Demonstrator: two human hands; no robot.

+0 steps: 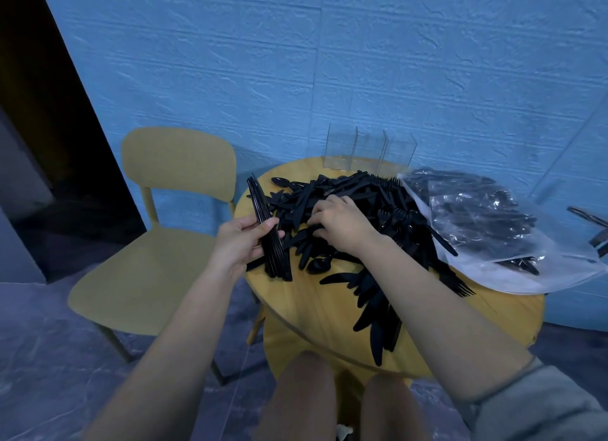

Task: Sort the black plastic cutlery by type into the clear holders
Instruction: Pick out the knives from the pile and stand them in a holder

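You were mid-gathering: your left hand [245,240] gripped a knife bundle [268,233] at centre frame, your right hand [339,222] curled into the cutlery pile [345,197] on the desk [329,296]. Next, probably pinch another knife; the clear holders [368,151] above stood unfilled.

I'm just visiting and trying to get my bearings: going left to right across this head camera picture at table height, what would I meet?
Yellow chair → left hand holding a bundle of black knives → right hand reaching into the loose cutlery pile → clear plastic bag of cutlery.
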